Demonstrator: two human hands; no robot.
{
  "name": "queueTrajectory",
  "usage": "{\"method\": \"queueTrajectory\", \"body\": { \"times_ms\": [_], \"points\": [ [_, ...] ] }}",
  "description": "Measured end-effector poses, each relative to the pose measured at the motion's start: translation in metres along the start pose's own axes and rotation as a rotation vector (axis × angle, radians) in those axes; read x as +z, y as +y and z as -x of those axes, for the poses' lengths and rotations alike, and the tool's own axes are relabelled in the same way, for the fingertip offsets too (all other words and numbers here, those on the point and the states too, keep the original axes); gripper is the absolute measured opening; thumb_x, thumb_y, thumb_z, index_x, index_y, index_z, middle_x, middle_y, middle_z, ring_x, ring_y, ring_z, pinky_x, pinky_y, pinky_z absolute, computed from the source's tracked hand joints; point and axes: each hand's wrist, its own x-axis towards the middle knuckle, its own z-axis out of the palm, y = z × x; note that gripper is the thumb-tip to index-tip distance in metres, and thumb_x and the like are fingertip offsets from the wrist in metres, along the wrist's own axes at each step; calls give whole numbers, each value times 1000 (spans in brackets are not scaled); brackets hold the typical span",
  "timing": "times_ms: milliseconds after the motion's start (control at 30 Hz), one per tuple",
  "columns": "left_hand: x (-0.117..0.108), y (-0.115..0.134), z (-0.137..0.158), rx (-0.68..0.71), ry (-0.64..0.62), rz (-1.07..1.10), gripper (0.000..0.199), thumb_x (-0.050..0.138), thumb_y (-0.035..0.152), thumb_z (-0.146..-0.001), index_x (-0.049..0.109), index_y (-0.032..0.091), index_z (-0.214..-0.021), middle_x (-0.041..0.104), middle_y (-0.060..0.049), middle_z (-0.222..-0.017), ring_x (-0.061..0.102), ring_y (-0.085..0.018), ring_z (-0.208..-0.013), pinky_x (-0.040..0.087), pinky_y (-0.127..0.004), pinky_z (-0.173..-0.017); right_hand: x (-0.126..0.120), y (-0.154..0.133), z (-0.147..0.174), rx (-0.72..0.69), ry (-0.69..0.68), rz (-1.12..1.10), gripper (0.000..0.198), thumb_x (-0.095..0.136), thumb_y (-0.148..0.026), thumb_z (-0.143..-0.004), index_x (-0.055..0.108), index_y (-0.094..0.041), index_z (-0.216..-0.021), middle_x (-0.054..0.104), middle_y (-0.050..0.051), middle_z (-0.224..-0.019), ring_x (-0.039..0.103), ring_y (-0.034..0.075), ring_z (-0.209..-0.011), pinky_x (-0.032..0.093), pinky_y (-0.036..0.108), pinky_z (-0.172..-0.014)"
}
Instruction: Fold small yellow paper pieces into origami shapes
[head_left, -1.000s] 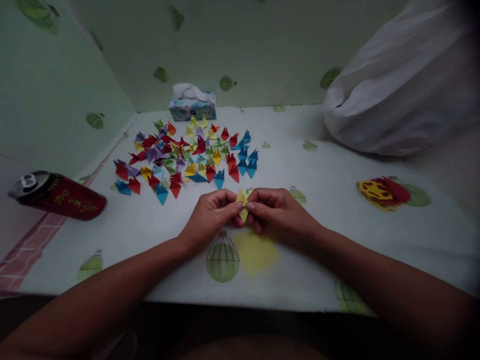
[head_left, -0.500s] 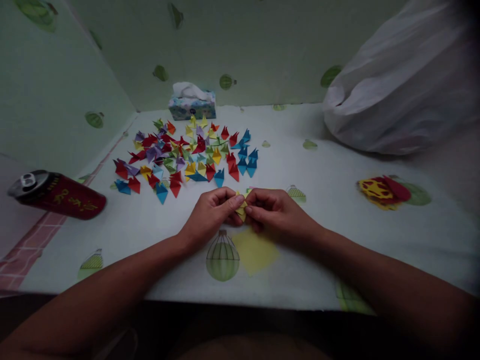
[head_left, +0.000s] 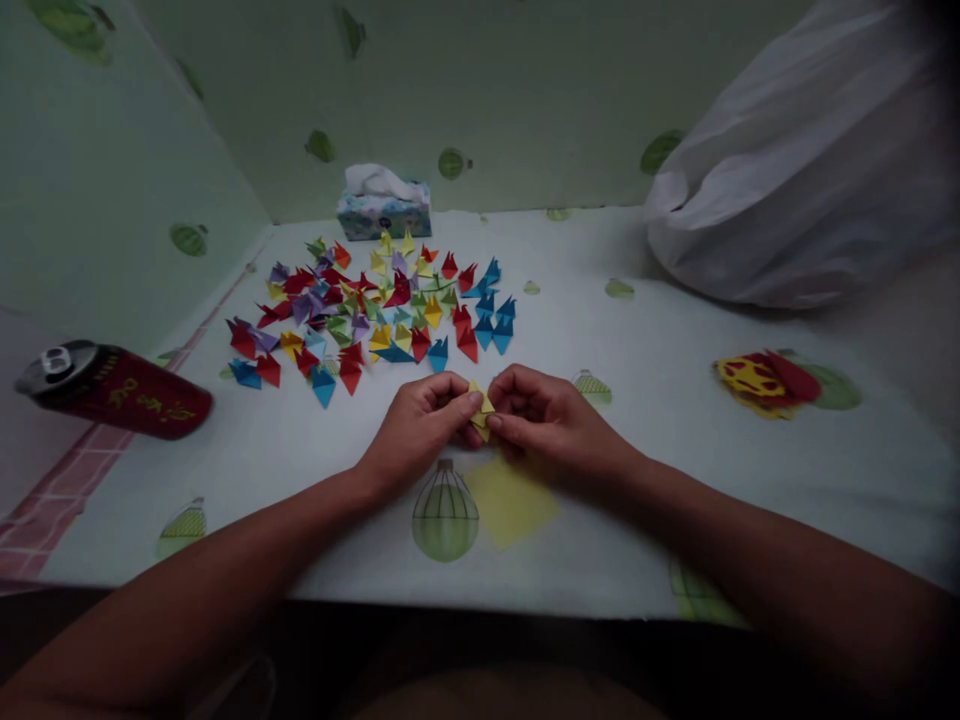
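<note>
A small folded piece of yellow paper (head_left: 481, 410) is pinched between my two hands above the table. My left hand (head_left: 424, 420) grips its left side with the thumb on top. The thumb and fingertips of my right hand (head_left: 555, 420) close on its right side. Fingers cover part of the paper, so its full shape is hidden. Just below my hands, a flat yellow paper square (head_left: 517, 503) lies on the tablecloth. Beyond my hands, many origami cranes (head_left: 401, 290) in red, blue, yellow, green and purple are spread out.
At the left edge stands a red drink can (head_left: 120, 390). A tissue box (head_left: 385, 212) rests against the back wall. A large white plastic bag (head_left: 795, 190) fills the back right, and yellow and red cut-out pieces (head_left: 765, 385) lie on the right of the tablecloth (head_left: 622, 540).
The fingers of my right hand have shifted slightly on the folded yellow paper, and more of its edge shows between my hands. Everything else stays where it was.
</note>
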Motion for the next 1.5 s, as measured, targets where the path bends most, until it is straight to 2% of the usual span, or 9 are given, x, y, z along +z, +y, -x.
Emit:
{"method": "queueTrajectory", "body": {
  "times_ms": [167, 400, 800, 867, 967, 1067, 1167, 1300, 1500],
  "points": [
    [1, 0, 0, -18, -15, 6, 24, 68, 37, -86, 62, 14, -80, 64, 2, -67, 66, -9, -59, 54, -18, -59, 1, 2, 0, -3, 33, 62, 10, 60, -23, -84, 51, -19, -80, 55, -4, -57, 49, 10, -48, 37, 23, -48],
    [2, -1, -1, -46, -3, -11, 25, 70, 36, -83, 62, 14, -76, 63, 1, -68, 65, -9, -59, 55, -19, -60, 5, 1, 1, -183, 132, 398, 14, 58, -16, -81, 52, -17, -68, 51, -2, -62, 42, 9, -55, 32, 24, -52],
    [2, 0, 0, -81, -8, 11, 20, 67, 32, -85, 62, 15, -76, 62, 2, -69, 66, -9, -59, 55, -20, -60, 6, 1, 3, -202, 144, 416, 12, 58, -14, -80, 54, -16, -69, 51, -3, -63, 41, 8, -56, 32, 22, -52],
    [1, 0, 0, -68, -17, 21, 21, 68, 33, -85, 62, 15, -77, 62, 2, -71, 66, -9, -59, 55, -20, -61, 6, 0, 4, -180, 154, 384, 12, 58, -15, -80, 54, -17, -69, 52, -3, -62, 42, 8, -54, 32, 22, -50],
    [1, -1, 0, -32, -42, 29, 20, 69, 34, -85, 64, 14, -80, 64, 2, -71, 66, -9, -61, 55, -20, -63, 6, -1, 4, -63, 145, 205, 12, 60, -21, -82, 53, -18, -73, 52, -4, -59, 45, 8, -48, 34, 21, -46],
    [-1, 0, 0, 6, -49, 17, 19, 68, 33, -86, 64, 15, -81, 66, 1, -68, 65, -9, -63, 54, -19, -64, 4, -3, 3, 59, 71, -10, 12, 62, -26, -83, 53, -19, -79, 54, -5, -56, 49, 9, -44, 38, 22, -44],
    [-2, 1, 0, 29, -26, -25, 19, 68, 33, -86, 64, 15, -81, 67, 1, -67, 66, -11, -64, 54, -20, -65, 2, -3, 1, 84, 26, -133, 15, 63, -31, -86, 55, -18, -83, 60, -3, -61, 53, 9, -47, 43, 22, -46],
    [-3, 2, 0, 40, -30, -58, 20, 67, 34, -86, 65, 15, -81, 68, -1, -69, 66, -12, -65, 54, -23, -67, 1, -1, 1, 89, 24, -193, 25, 65, -38, -88, 55, -17, -79, 61, -2, -63, 54, 8, -46, 42, 21, -46],
    [-2, 0, -1, 20, -46, -33, 21, 68, 35, -86, 65, 15, -81, 68, -1, -70, 67, -12, -66, 55, -23, -68, 0, 0, 0, 120, 10, -178, 23, 68, -36, -85, 55, -18, -80, 59, -4, -58, 52, 8, -44, 41, 20, -44]
  ]
}}
